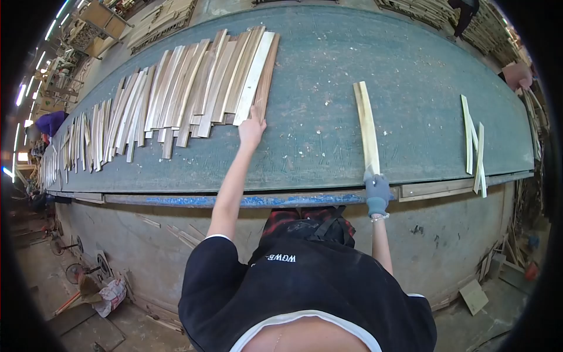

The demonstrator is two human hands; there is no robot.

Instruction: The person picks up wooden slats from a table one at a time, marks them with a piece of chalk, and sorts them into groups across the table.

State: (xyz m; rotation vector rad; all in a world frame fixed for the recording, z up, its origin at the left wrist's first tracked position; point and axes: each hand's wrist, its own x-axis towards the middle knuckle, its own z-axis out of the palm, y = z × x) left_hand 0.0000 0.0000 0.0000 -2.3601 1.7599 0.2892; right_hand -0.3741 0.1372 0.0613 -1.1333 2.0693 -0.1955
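Wooden strip (367, 126): right of centre in the frame, over the blue-green table (328, 76); flat on it or slightly raised, impossible to tell.
Right hand (377, 193): gloved, lower right of centre; fingers closed around the near end of the wooden strip.
Left hand (250, 130): bare, left of centre; one finger extended onto the lower ends of the outermost strips, the rest partly curled; pinching or only pressing, impossible to tell.
Handling: best to grip firmly by the near end, with wrist in line with the wood; steady the outermost strips lightly, without pushing neighbours askew; watch for splinters on the bare fingers.
Direction of wooden strip: far end towards the top of the frame, tilted slightly left.
Long axis: nearly upright in the frame, roughly across the table's length.
Row of strips (193, 88): side by side, upper left, leaning right at the top.
Loose pale strips (467, 135): near the right edge, crossing, well apart from the row.
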